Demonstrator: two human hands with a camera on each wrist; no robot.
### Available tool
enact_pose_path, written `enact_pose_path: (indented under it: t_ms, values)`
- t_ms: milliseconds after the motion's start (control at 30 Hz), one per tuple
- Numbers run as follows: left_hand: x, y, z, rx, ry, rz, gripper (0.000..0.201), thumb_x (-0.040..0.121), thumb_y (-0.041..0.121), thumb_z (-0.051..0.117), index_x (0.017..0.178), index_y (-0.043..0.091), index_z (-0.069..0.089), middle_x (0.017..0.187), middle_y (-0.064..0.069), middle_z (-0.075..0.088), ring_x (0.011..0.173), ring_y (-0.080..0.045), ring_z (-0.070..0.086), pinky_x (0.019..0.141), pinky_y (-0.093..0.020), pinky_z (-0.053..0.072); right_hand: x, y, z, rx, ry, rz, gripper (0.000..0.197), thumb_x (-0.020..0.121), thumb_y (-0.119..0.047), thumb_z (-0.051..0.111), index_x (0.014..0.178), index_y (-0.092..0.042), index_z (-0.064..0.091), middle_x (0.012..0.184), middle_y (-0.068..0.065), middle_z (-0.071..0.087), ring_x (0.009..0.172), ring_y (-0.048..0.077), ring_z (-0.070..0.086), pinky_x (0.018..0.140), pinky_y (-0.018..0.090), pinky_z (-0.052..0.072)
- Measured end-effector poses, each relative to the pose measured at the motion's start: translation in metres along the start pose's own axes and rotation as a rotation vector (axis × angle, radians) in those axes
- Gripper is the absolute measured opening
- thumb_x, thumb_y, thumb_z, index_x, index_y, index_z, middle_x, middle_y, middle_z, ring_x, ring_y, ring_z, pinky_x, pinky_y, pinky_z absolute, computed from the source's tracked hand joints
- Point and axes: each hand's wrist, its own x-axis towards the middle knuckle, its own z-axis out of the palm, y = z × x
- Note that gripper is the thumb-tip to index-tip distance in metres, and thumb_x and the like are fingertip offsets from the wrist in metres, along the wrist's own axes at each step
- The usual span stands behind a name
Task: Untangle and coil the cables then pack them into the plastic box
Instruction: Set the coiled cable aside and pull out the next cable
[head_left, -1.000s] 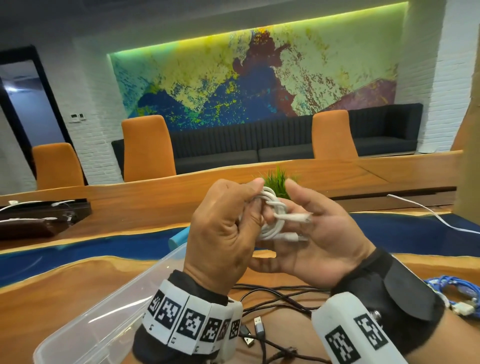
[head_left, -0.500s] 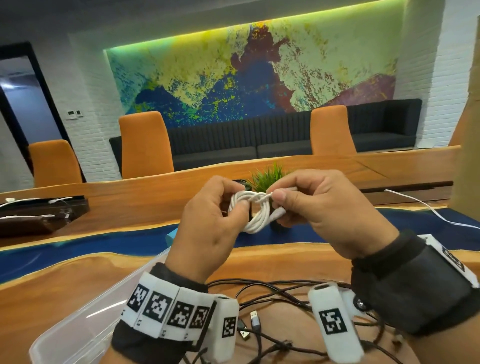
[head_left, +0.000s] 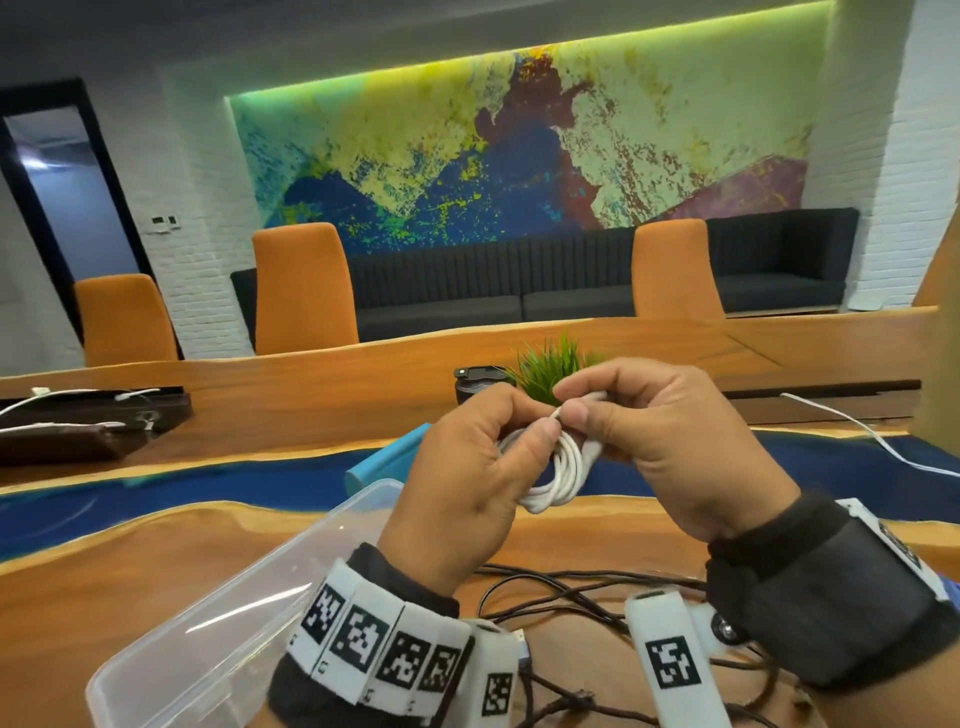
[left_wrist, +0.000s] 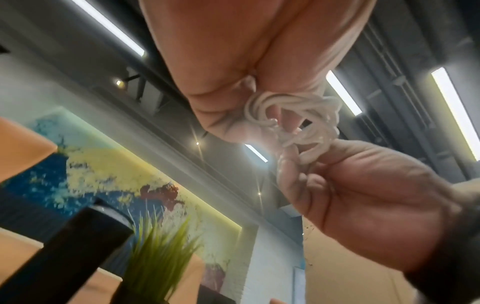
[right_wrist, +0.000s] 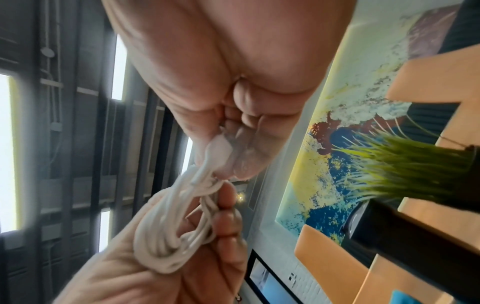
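A coiled white cable (head_left: 563, 470) hangs in the air between both hands above the table. My left hand (head_left: 467, 483) grips the coil, its thumb pressed on the loops (right_wrist: 161, 236). My right hand (head_left: 670, 441) pinches the cable's end with its plug (right_wrist: 218, 150) between thumb and forefinger at the top of the coil (left_wrist: 293, 121). A clear plastic box (head_left: 208, 639) stands on the table at lower left, partly under my left wrist. Tangled black cables (head_left: 566, 597) lie on the wood below my hands.
A blue lid (head_left: 384, 460) lies behind the box. A small green plant (head_left: 550, 371) and a black device (head_left: 480, 384) stand just beyond my hands. A loose white cable (head_left: 857, 431) runs across the table at right. Orange chairs line the far side.
My right hand turned palm down and now pinches the cable end at the coil's top. The coil has dropped lower and hangs from my left hand. The head view shifted slightly.
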Motion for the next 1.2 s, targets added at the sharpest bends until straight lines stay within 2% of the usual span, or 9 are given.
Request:
enact_pose_path:
  t_ms: [167, 267, 367, 533, 767, 900, 1033, 1133, 1200]
  values:
    - [0.003, -0.008, 0.000, -0.228, 0.128, -0.024, 0.012, 0.093, 0.023, 0.060, 0.102, 0.019, 0.066, 0.094, -0.003, 0.072, 0.087, -0.022, 0.071, 0.077, -0.043, 0.060, 0.000, -0.001, 0.007, 0.173, -0.058, 0.235, 0.021, 0.096, -0.020, 0.056, 0.104, -0.009, 0.072, 0.099, 0.019, 0.072, 0.086, 0.028, 0.068, 0.075, 0.039, 0.061]
    - [0.003, -0.010, 0.003, -0.318, 0.125, -0.026, 0.017, 0.098, 0.016, 0.053, 0.110, 0.021, 0.065, 0.100, -0.007, 0.071, 0.091, -0.025, 0.070, 0.076, -0.039, 0.058, -0.001, -0.002, 0.013, 0.247, -0.067, 0.315, 0.025, 0.097, -0.022, 0.054, 0.105, -0.008, 0.073, 0.095, 0.020, 0.068, 0.078, 0.023, 0.061, 0.062, 0.029, 0.056]
    - [0.001, -0.010, 0.009, -0.233, 0.133, 0.055, 0.025, 0.102, 0.011, 0.046, 0.117, 0.015, 0.066, 0.105, -0.005, 0.071, 0.095, -0.024, 0.068, 0.079, -0.032, 0.057, -0.003, -0.004, 0.011, 0.342, -0.104, 0.387, 0.026, 0.097, -0.023, 0.054, 0.100, -0.006, 0.073, 0.081, 0.010, 0.063, 0.063, 0.014, 0.055, 0.053, 0.024, 0.050]
    - [0.000, -0.003, -0.001, -0.097, -0.050, 0.094, 0.032, 0.101, 0.020, 0.046, 0.129, 0.014, 0.059, 0.114, -0.004, 0.067, 0.104, -0.026, 0.065, 0.087, -0.040, 0.056, -0.002, -0.010, -0.002, 0.454, -0.174, 0.479, 0.025, 0.095, -0.019, 0.053, 0.107, -0.002, 0.068, 0.074, 0.006, 0.057, 0.052, 0.007, 0.048, 0.042, 0.015, 0.044]
    - [0.001, 0.010, -0.031, 0.022, -0.180, 0.130, 0.035, 0.090, 0.031, 0.063, 0.122, 0.017, 0.067, 0.107, -0.001, 0.070, 0.099, -0.029, 0.066, 0.081, -0.046, 0.057, -0.002, -0.012, -0.001, 0.452, -0.255, 0.500, 0.019, 0.079, -0.021, 0.062, 0.088, -0.007, 0.071, 0.068, 0.004, 0.054, 0.046, 0.005, 0.044, 0.035, 0.013, 0.035]
    - [0.002, 0.009, -0.034, 0.080, -0.198, 0.131, 0.031, 0.086, 0.019, 0.071, 0.118, 0.017, 0.070, 0.103, 0.001, 0.070, 0.094, -0.026, 0.067, 0.077, -0.042, 0.059, -0.003, -0.008, 0.002, 0.473, -0.266, 0.529, 0.023, 0.081, -0.019, 0.062, 0.098, -0.004, 0.066, 0.071, 0.006, 0.055, 0.046, 0.005, 0.045, 0.036, 0.013, 0.037]
    - [0.003, 0.005, -0.031, 0.234, -0.085, 0.210, 0.021, 0.087, 0.029, 0.069, 0.106, 0.020, 0.073, 0.091, 0.005, 0.069, 0.081, -0.019, 0.065, 0.068, -0.035, 0.056, -0.002, -0.005, 0.009, 0.457, -0.183, 0.456, 0.026, 0.089, -0.018, 0.062, 0.111, -0.004, 0.065, 0.087, 0.014, 0.062, 0.057, 0.011, 0.052, 0.044, 0.017, 0.046]
    - [0.004, -0.001, -0.025, 0.357, 0.024, 0.223, 0.016, 0.089, 0.032, 0.064, 0.097, 0.021, 0.072, 0.084, 0.007, 0.064, 0.075, -0.013, 0.059, 0.063, -0.029, 0.050, -0.002, -0.006, 0.013, 0.398, -0.124, 0.357, 0.051, 0.081, -0.031, 0.069, 0.123, -0.005, 0.057, 0.097, 0.015, 0.065, 0.072, 0.023, 0.059, 0.057, 0.028, 0.052]
    - [0.005, -0.003, -0.022, 0.418, 0.082, 0.196, 0.013, 0.091, 0.032, 0.061, 0.093, 0.021, 0.068, 0.081, 0.007, 0.060, 0.073, -0.010, 0.055, 0.063, -0.029, 0.046, -0.004, -0.011, 0.013, 0.309, -0.125, 0.299, 0.057, 0.077, -0.038, 0.070, 0.123, -0.006, 0.058, 0.097, 0.012, 0.069, 0.075, 0.021, 0.063, 0.059, 0.027, 0.055]
